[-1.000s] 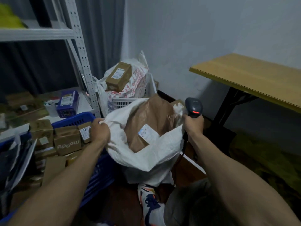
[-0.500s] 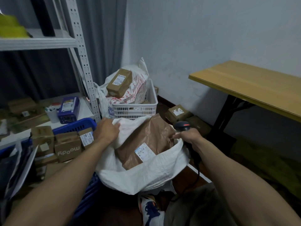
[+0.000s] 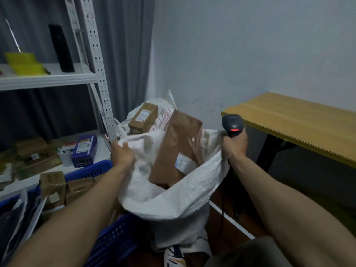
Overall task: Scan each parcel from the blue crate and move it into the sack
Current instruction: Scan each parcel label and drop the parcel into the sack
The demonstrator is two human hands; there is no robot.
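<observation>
Pinched the left rim of the white sack [image 3: 183, 193] in curled fingers of the left hand [image 3: 122, 154], blue crate [image 3: 90, 170] just left of them. Stood brown paper parcel [image 3: 177, 147] upright inside the sack mouth, between both sets of fingers. Clamped fingers of the right hand [image 3: 234, 145] round barcode scanner [image 3: 232, 124] and the right rim.

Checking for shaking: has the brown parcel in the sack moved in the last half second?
Yes. The brown parcel has risen and tipped upright: its top now reaches level with the cardboard box behind, where earlier it lay below it.
</observation>
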